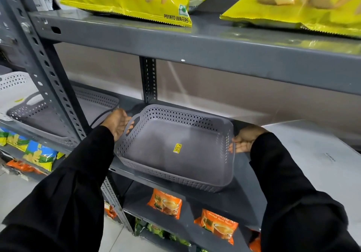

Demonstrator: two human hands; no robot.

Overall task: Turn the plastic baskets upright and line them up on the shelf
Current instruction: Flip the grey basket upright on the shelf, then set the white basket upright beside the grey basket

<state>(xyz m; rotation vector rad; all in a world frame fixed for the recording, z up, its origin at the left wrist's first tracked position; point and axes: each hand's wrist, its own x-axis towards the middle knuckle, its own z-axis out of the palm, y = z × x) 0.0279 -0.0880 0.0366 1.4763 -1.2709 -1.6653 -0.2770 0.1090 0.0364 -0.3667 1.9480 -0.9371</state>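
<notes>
Hands [117, 123] [245, 140] grip upright grey basket [175, 165] on shelf [242, 197].

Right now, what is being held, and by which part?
The grey basket, upright on the shelf: left hand on its left handle, right hand on its right rim.

The single head camera looks forward and down from close above, facing the grey shelf [244, 189] at arm's reach.

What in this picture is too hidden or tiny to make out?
- Head view: the price on the yellow sticker in the grey basket is too small to read.
- The right hand fingers are hidden behind the basket's end.
- The second basket is partly hidden by the shelf post.
</notes>
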